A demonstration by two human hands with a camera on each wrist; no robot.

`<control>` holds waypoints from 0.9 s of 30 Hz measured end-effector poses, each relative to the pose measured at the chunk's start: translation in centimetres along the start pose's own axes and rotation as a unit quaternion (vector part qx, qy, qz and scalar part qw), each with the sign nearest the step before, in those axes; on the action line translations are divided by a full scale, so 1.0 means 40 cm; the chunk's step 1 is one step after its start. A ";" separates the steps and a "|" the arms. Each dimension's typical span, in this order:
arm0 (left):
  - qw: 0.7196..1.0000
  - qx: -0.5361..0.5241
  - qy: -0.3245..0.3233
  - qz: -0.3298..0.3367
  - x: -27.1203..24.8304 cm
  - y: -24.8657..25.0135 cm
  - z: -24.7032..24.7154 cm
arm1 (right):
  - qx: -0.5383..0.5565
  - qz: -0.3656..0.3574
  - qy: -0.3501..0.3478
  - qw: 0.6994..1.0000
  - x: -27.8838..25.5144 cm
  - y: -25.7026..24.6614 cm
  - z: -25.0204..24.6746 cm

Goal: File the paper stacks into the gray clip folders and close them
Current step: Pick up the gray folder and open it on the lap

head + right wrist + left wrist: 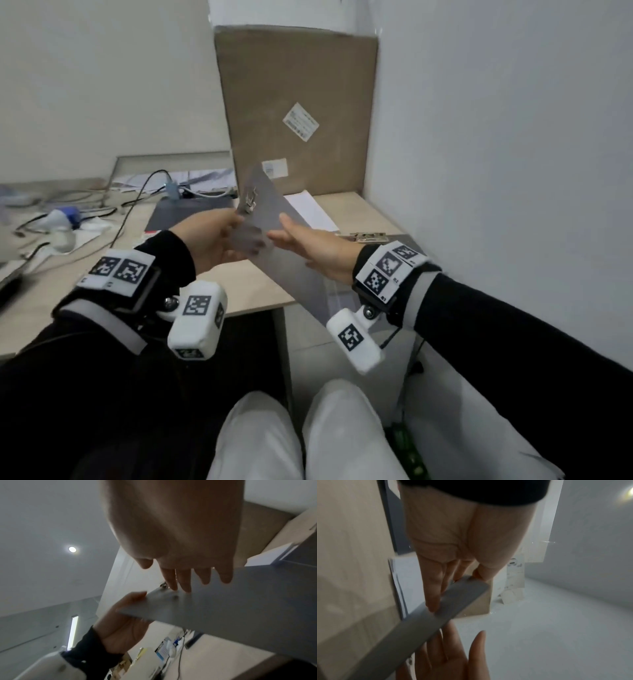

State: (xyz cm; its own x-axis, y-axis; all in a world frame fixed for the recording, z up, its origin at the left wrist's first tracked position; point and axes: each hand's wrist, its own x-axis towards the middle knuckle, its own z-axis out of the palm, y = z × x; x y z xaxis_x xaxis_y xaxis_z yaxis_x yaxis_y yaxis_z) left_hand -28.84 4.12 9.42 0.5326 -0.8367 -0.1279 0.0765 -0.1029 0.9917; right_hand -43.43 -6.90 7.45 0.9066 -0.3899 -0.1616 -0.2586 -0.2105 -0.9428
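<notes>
A gray clip folder (267, 198) hangs tilted in the air above the desk's front edge, its metal clip (250, 202) near the upper end. My left hand (239, 233) grips its left edge by the clip, thumb on top and fingers beneath. In the left wrist view the left hand (456, 592) pinches the folder (419, 622). My right hand (291, 236) lies with straight fingers against the folder, and its fingers (185, 582) rest flat on the gray sheet (240, 608). A white paper stack (310, 209) lies on the desk behind. A second gray folder (185, 212) lies flat to the left.
A large cardboard box (298, 102) leans upright at the back against the wall. Another metal clip (368, 236) lies on the desk by my right wrist. Cables (137, 195), tissues and small items clutter the left of the desk (239, 291). A white wall closes off the right.
</notes>
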 end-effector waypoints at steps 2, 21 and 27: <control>0.999 -0.010 0.029 -0.021 -0.006 -0.041 -0.056 | -0.037 0.014 -0.004 0.999 0.019 0.012 0.013; 0.948 0.252 0.159 -0.109 0.038 -0.243 -0.161 | -0.451 0.186 0.032 0.872 0.158 0.226 -0.108; 0.920 0.369 0.100 -0.087 0.033 -0.256 -0.132 | -0.445 0.191 0.004 0.875 0.108 0.260 -0.153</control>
State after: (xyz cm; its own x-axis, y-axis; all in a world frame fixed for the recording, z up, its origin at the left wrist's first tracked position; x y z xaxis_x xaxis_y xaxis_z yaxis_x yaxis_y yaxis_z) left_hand -24.45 6.91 -0.94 0.7164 -0.6647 -0.2120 -0.3786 -0.6256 0.6821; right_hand -44.22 -16.27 -1.27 0.6965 -0.5893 -0.4094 -0.7021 -0.6773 -0.2197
